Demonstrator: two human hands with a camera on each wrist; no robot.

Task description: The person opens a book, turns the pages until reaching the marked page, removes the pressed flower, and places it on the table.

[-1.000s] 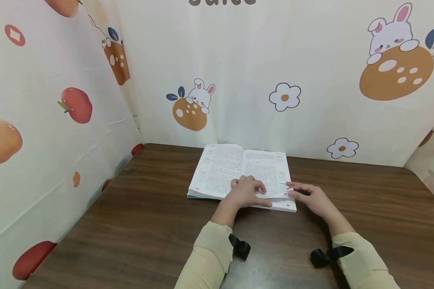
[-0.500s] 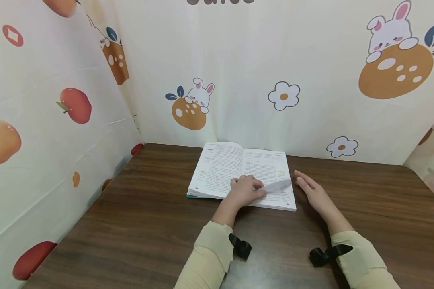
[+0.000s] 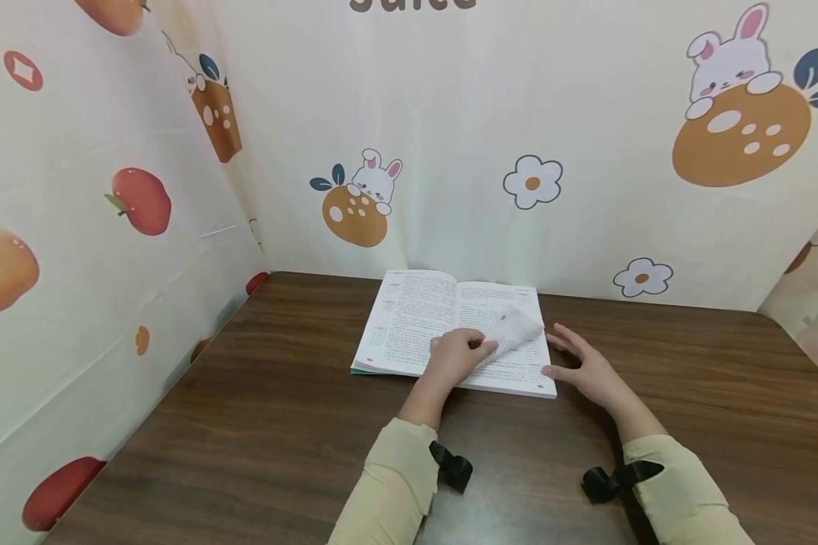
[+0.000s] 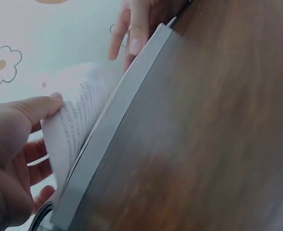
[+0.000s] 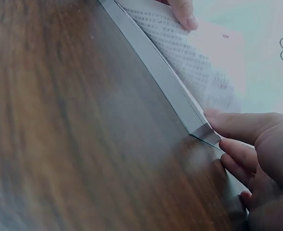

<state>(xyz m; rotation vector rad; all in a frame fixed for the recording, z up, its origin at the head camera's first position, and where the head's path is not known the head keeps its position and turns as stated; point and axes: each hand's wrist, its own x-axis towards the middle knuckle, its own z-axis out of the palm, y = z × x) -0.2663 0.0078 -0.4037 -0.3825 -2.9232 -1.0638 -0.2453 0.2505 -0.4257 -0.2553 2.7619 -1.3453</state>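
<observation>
An open book with printed pages lies on the table against the backdrop. My left hand is over the lower middle of the book and pinches a page between thumb and fingers. That page is lifted and bent over toward the left; the left wrist view shows the thumb on the raised page. My right hand is at the book's right edge, fingers spread. In the right wrist view, its thumb touches the lower right corner of the book, with the other fingers beside the edge.
The brown wooden table extends around the book. A patterned curtain with rabbits, fruit and flowers stands behind and along the left side. Black straps with small devices sit on both wrists.
The left hand has taken hold of the lower right page and raised it toward the left. The right hand let go of the page corner, drew back, then came back to the book's edge.
</observation>
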